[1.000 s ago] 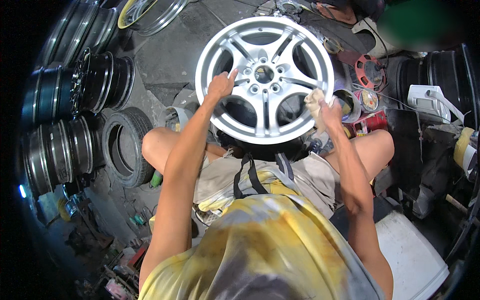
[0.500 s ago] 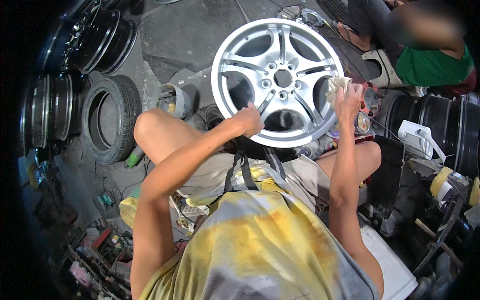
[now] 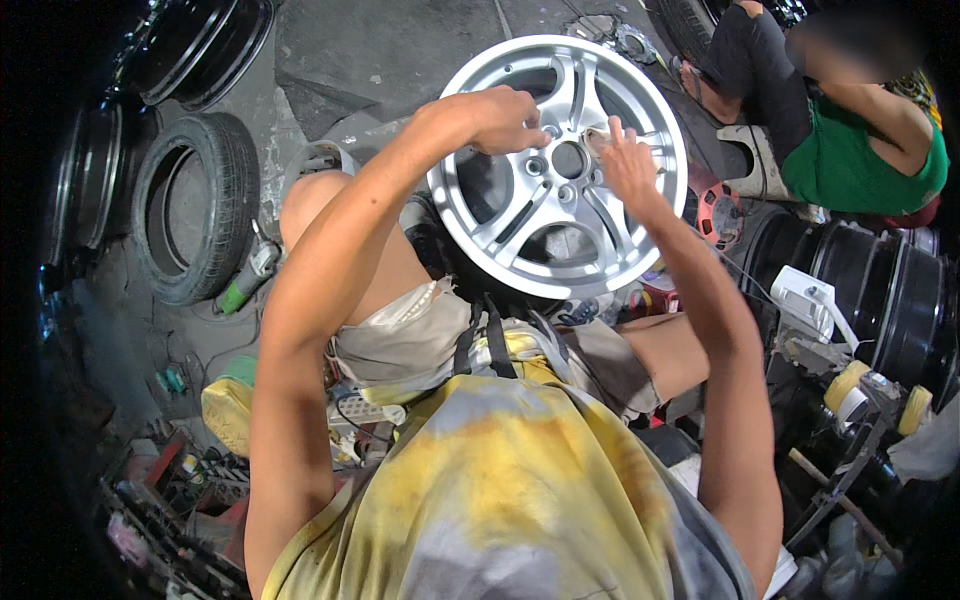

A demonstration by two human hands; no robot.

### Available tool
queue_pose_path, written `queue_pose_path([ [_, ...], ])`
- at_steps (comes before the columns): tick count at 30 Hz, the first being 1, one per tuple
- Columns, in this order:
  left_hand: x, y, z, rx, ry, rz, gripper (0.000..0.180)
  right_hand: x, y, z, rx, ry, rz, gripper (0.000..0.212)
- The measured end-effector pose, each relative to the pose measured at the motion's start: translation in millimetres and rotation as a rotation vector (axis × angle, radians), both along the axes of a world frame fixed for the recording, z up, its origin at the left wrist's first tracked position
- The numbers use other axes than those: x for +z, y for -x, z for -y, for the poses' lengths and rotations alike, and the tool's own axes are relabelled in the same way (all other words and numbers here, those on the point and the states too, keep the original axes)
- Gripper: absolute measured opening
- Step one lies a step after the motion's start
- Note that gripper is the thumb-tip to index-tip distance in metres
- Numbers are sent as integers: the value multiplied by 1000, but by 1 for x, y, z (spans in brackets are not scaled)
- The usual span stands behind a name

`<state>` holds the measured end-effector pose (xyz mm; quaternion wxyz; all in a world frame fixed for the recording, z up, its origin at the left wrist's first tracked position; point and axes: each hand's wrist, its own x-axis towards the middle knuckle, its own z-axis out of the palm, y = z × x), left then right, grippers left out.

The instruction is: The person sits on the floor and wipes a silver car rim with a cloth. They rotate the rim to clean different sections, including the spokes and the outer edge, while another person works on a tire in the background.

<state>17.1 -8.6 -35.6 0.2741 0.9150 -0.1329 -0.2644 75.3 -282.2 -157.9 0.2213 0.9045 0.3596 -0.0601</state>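
A silver alloy wheel rim [image 3: 537, 214] with split spokes and a round centre hole lies in front of my knees, its face up. My left hand [image 3: 503, 120] reaches across its upper left part, fingers bent down onto a spoke close to the hub. To the right of the centre hole my right hand [image 3: 630, 170] presses on the rim's face. A pale rag [image 3: 596, 141] shows in part under its fingers; the rest of the rag is covered by the hand.
On the left stand a bare tyre [image 3: 243, 200], a green-and-grey power tool [image 3: 240, 283] and dark wheels [image 3: 105, 180]. To the right are a red reel-like object [image 3: 718, 215], stacked black rims [image 3: 850, 265] and a white plastic device [image 3: 805, 300]. A person in green [image 3: 850, 160] sits at the upper right.
My left hand has gone from the rim's lower left spoke up to its upper left. My right hand has moved with the rag from the right edge inward to the hub.
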Motion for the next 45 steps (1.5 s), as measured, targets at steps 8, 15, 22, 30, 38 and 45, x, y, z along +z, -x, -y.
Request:
queue_pose_path([
  [8,19,-1,-10,122,-126,181,47,-16,-44,14,-743,-1226,-751,38],
  [15,31,-10,-32,248,-102,261,44,57,-34,40,-194,-525,-17,29],
  [22,9,-11,-55,175,-51,363,40,-3,-1,-12,-85,-187,-219,31],
  [30,48,4,-62,238,53,233,41,38,-65,99,-200,-590,-55,29],
  [38,53,1,-65,293,0,195,42,61,-20,75,-199,-112,-166,35],
  [45,34,-3,-65,272,21,196,42,-10,21,24,-161,-369,-180,26],
])
